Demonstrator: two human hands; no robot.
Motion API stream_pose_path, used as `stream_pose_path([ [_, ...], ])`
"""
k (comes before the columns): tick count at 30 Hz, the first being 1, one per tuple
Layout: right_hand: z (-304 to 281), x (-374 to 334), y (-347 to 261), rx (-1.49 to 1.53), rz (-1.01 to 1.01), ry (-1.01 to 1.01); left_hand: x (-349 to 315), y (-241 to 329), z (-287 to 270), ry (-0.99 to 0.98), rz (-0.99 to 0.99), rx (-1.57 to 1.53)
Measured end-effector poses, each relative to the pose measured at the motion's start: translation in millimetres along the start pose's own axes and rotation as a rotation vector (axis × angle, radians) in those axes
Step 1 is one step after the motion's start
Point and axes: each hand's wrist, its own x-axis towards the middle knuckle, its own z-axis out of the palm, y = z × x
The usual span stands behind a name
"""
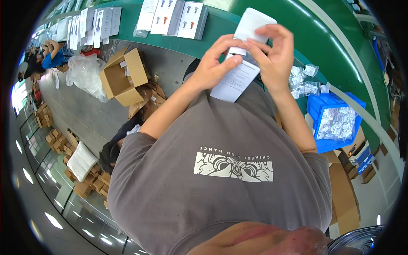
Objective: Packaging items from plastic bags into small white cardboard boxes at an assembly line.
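Note:
A slim white paperboard box (233,80) with fine print on its side is held in front of my chest, its top end tilted away from me. The box's white flap (255,25) stands open above the green table. My left hand (216,61) is closed round the upper left side of the box, thumb lying across its face. On the other side, my right hand (274,57) has curled fingers at the opening, touching the flap and the box edge. Whether anything small is pinched there is hidden by the fingers.
Upright white printed boxes (172,19) stand on the green table (216,27), with more boxes (95,25) farther left. At right, a blue bin (316,127) holds small clear packets; loose packets (304,80) lie beside it. An open cardboard carton (123,76) sits left.

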Motion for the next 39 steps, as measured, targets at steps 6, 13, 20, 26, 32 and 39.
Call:
stream_pose_path([
  [6,-52.9,9.1,13.2,-0.612,-0.195,-0.48,6.1,0.3,-10.5,-0.031,-0.03,0.04],
  [13,-57.8,38.6,-3.2,-0.32,0.207,-0.434,11.3,25.9,-24.6,-0.31,-0.095,0.287],
  [20,-47.5,63.6,21.1,-0.623,-0.192,-0.56,6.2,24.0,-19.1,-0.21,-0.099,0.23],
  [26,-30.4,29.3,20.9,-0.057,0.152,-0.624,-4.9,8.6,-17.4,-0.045,-0.068,0.168],
  [32,-34.2,25.3,13.0,-0.28,0.188,-0.659,-15.0,0.4,-12.5,-0.014,-0.076,0.081],
  [39,-29.7,22.6,10.8,-0.413,0.077,-0.685,-13.0,9.1,-17.9,-0.112,-0.124,0.204],
])
